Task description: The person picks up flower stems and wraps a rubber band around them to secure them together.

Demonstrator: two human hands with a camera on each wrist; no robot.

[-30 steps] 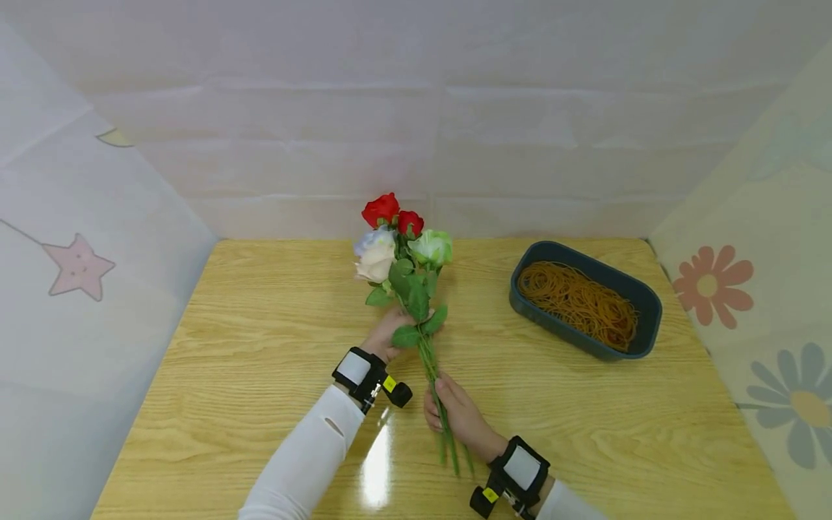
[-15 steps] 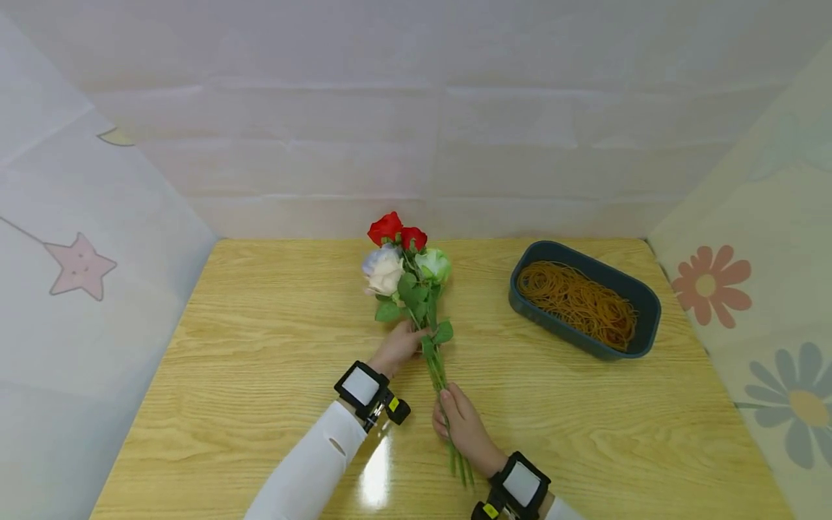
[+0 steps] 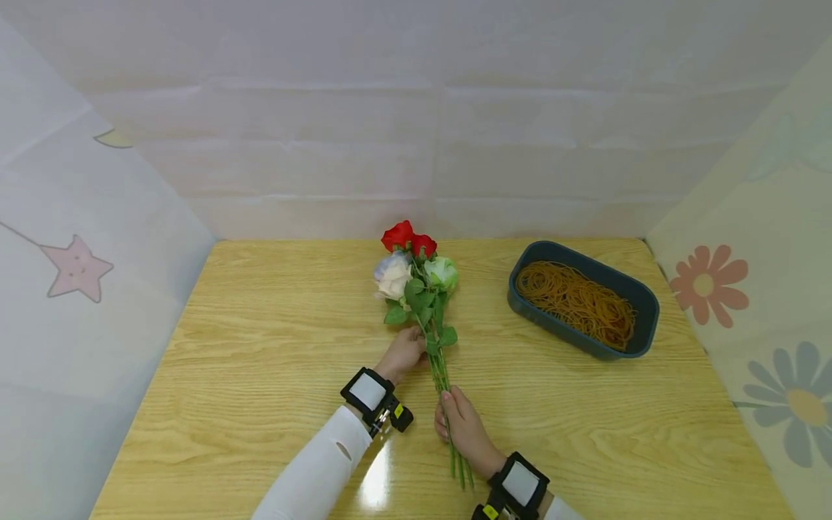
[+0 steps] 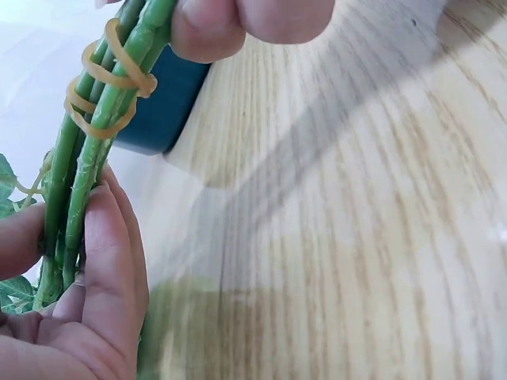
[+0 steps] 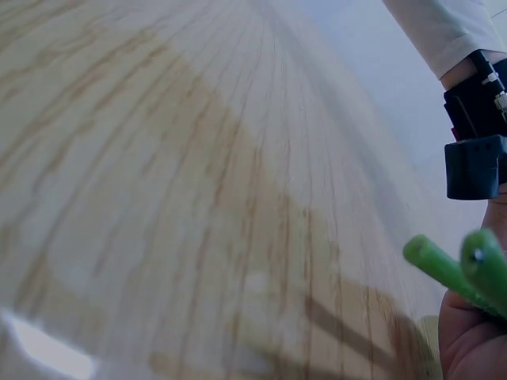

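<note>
A small bunch of artificial roses (image 3: pixel 416 267), two red, one white and one pale green, lies low over the wooden table (image 3: pixel 260 339). Its green stems (image 3: pixel 442 375) are bound by a tan rubber band (image 4: pixel 107 83). My left hand (image 3: pixel 404 352) grips the stems just under the leaves; the same stems (image 4: pixel 79 182) run between its fingers (image 4: pixel 103 261) in the left wrist view. My right hand (image 3: pixel 463 426) grips the stems lower down. The cut stem ends (image 5: pixel 463 273) show in the right wrist view.
A dark blue oval tub (image 3: pixel 640 307) full of tan rubber bands (image 3: pixel 578 300) stands at the back right of the table. Pale printed sheets wall in the table on the left, back and right. Both wrists wear black camera straps.
The bunch has come down from a raised tilt toward the tabletop and shifted slightly right. Both hands keep their hold and have moved a little toward me.
</note>
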